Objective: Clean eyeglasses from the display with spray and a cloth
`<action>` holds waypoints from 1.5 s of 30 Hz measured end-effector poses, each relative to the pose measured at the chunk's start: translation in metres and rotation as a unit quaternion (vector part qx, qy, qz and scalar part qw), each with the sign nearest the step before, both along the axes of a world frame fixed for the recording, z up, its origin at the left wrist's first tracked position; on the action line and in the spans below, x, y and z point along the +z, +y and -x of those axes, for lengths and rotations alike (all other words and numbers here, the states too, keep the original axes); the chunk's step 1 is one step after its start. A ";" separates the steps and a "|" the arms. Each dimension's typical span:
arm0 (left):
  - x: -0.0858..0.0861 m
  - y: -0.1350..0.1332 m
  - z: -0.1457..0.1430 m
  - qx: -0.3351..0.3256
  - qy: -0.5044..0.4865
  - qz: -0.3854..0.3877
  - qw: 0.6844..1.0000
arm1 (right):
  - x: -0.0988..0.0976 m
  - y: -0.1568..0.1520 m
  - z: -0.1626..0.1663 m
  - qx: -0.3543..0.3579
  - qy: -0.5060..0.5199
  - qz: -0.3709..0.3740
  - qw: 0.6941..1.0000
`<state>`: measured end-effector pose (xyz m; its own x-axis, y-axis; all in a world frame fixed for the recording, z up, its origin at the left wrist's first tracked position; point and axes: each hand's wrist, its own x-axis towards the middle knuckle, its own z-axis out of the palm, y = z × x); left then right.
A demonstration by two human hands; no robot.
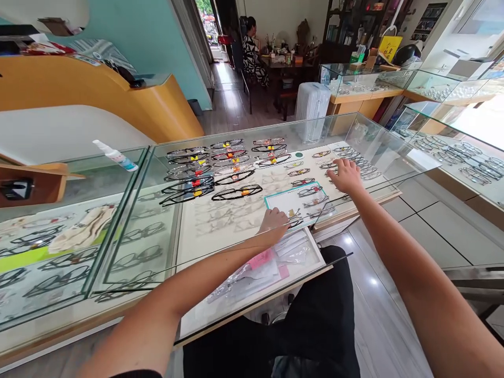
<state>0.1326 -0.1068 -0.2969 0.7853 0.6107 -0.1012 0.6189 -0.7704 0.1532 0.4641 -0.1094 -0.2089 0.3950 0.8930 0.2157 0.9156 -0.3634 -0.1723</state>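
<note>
Two bare hands busy at this glass tabletop (224,247), and there are glasses everywhere. The left hand (274,221) is at the near edge of one teal-bordered card (279,200), fingers curled; can't tell if they're gripping anything. One small pair (295,222) lies just right of those fingers. The right hand (346,177) has bent, slightly parted fingers, with one thin frame (329,166) right by the tips and a bunch of clear frames (356,157) just beyond. Pinching or only touching? Can't tell from here either.

Counting up: three columns of tagged dark glasses (237,192) on the left side, with about three pairs in the column nearest the card, but the others overlap too much for me to count. Also one pulled-out drawer (317,249) with plastic bags (293,254) in it, one spray bottle (116,156), one pale suitcase (313,110) and one person (254,52) sitting at the back.
</note>
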 end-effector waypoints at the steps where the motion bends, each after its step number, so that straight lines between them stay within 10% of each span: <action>1: -0.004 0.006 -0.007 -0.007 0.005 -0.009 1.000 | 0.001 0.000 0.000 0.000 -0.003 0.003 1.000; 11: -0.031 0.022 -0.028 -0.039 0.016 -0.037 0.998 | 0.000 0.001 -0.001 0.004 0.005 0.003 1.000; 45: -0.027 0.026 -0.025 -0.028 0.013 0.024 0.999 | -0.001 0.003 -0.004 0.006 0.004 0.016 1.000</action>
<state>0.1578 -0.0810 -0.3238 0.8146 0.5603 -0.1499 0.5796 -0.7958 0.1755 0.4680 -0.1065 -0.2096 0.3867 0.9036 0.1842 0.9182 -0.3586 -0.1685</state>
